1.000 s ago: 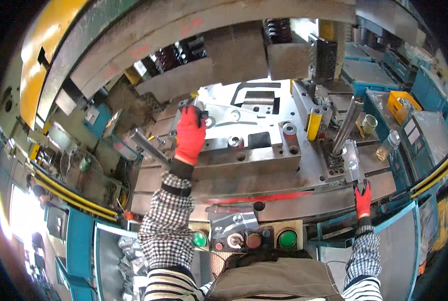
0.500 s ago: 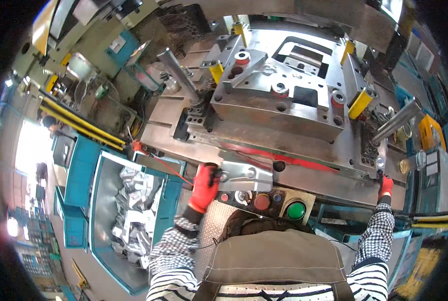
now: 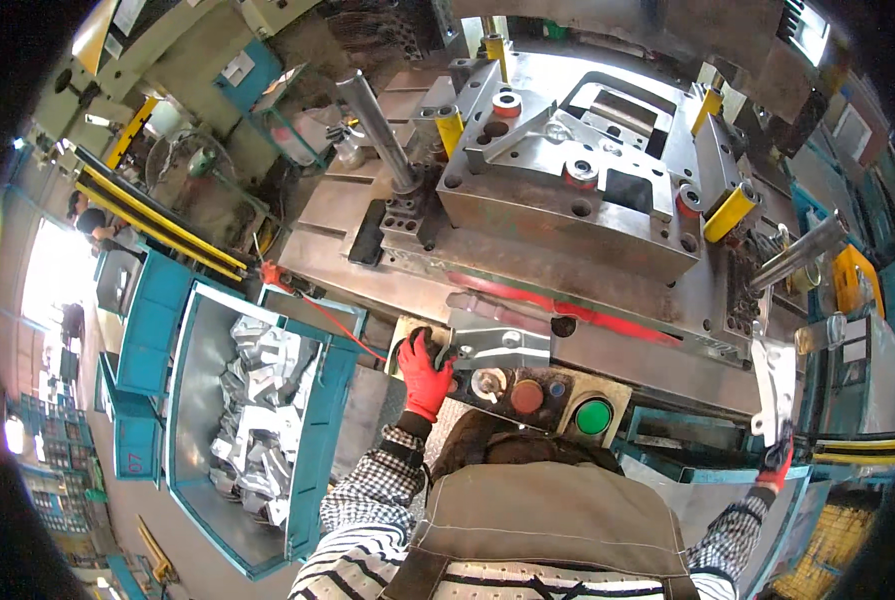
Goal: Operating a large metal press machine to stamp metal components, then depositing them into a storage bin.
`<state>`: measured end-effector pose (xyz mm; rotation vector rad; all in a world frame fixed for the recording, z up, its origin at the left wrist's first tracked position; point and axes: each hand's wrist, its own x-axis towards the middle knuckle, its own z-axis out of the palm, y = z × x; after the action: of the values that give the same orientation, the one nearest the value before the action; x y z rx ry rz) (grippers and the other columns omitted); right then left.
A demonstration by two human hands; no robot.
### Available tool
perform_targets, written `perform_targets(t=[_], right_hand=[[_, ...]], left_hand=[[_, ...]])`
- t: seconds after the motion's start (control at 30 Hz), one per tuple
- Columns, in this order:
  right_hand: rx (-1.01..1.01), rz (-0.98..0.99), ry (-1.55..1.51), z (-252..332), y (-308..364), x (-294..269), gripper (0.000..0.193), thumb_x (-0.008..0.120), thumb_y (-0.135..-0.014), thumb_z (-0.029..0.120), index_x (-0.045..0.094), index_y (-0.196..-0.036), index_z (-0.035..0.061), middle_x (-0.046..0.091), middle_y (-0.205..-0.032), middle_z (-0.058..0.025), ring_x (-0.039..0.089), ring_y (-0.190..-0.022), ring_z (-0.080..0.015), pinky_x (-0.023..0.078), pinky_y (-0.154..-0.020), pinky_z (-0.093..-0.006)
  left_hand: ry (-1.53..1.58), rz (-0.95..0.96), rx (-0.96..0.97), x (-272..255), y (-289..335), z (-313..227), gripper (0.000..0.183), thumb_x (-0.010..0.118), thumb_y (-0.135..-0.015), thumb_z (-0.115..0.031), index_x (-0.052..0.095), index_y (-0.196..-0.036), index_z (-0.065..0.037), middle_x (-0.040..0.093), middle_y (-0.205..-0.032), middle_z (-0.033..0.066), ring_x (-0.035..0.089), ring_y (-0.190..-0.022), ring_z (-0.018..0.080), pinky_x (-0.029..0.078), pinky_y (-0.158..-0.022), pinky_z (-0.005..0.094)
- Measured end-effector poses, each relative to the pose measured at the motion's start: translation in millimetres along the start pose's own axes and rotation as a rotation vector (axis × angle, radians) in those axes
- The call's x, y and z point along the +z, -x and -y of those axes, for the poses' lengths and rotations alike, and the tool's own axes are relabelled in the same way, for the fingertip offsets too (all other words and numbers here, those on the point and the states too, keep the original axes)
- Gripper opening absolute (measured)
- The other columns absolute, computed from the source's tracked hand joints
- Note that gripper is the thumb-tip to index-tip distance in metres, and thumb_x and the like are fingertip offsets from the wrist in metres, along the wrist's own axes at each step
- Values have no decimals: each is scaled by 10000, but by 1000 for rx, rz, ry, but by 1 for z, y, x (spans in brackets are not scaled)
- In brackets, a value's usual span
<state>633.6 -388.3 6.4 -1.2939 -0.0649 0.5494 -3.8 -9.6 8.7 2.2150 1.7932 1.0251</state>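
Right grip (image 3: 775, 466) pinching formed metal bracket (image 3: 775, 380) at press bed (image 3: 637, 370) right corner; looks like part handling
Left grip (image 3: 425, 378) beside second bracket (image 3: 512, 343) on control panel (image 3: 615, 393), can't tell if pinching; next move calls for clearing guide post (image 3: 802, 250)

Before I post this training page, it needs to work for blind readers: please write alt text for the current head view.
A red-gloved right hand holds a bent metal part, while the gloved left hand is over a control panel beside a second metal part. Beyond the panel stands a metal die; at left, a blue bin holds many metal pieces.
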Motion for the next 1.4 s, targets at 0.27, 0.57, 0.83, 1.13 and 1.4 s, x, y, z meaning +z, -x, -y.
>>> perform_targets(t=[0.27, 0.57, 0.83, 1.13, 1.4], right_hand=[[-305, 145, 741, 38, 111, 111, 408, 501, -786, 87, 421, -1176, -3, 465, -1141, -118, 457, -1036, -204, 361, -893, -305], [-386, 934, 97, 72, 81, 437, 357, 493, -828, 170, 459, -1126, -22, 556, -1004, -73, 527, -905, -132, 419, -795, -250], [-648, 1074, 732, 64, -80, 572, 164, 478, -810, 160, 572, -899, 60, 552, -732, 20, 493, -623, -92, 405, -551, -245], [-619, 1182, 1433, 5, -110, 624, 331, 578, -734, 248, 596, -996, 48, 606, -955, -116, 560, -866, -208, 416, -798, -289], [-1027, 617, 703, 39, 64, 597, 593, 637, -684, 367, 458, -1145, 40, 401, -1215, -199, 396, -1111, -323, 319, -923, -411]], left_hand=[[203, 361, 48, 15, -12, 21, 501, 565, -680, -99, 432, -1154, -10, 529, -935, 187, 502, -862, 344, 407, -731, 401], [344, 221, 66, -4, -7, 18, 498, 588, -690, -98, 437, -1157, -19, 520, -1008, 190, 488, -919, 344, 395, -796, 388], [385, -71, -306, -55, 56, 77, 369, 630, -674, -63, 502, -1014, 0, 531, -955, 166, 499, -910, 307, 394, -797, 366], [417, -257, -535, -79, 95, 109, 270, 594, -585, 45, 594, -848, -15, 531, -835, 124, 508, -802, 257, 422, -722, 331], [598, -93, -596, -43, 59, 114, 246, 610, -607, 28, 572, -847, -10, 557, -775, 97, 535, -698, 206, 433, -628, 299]])
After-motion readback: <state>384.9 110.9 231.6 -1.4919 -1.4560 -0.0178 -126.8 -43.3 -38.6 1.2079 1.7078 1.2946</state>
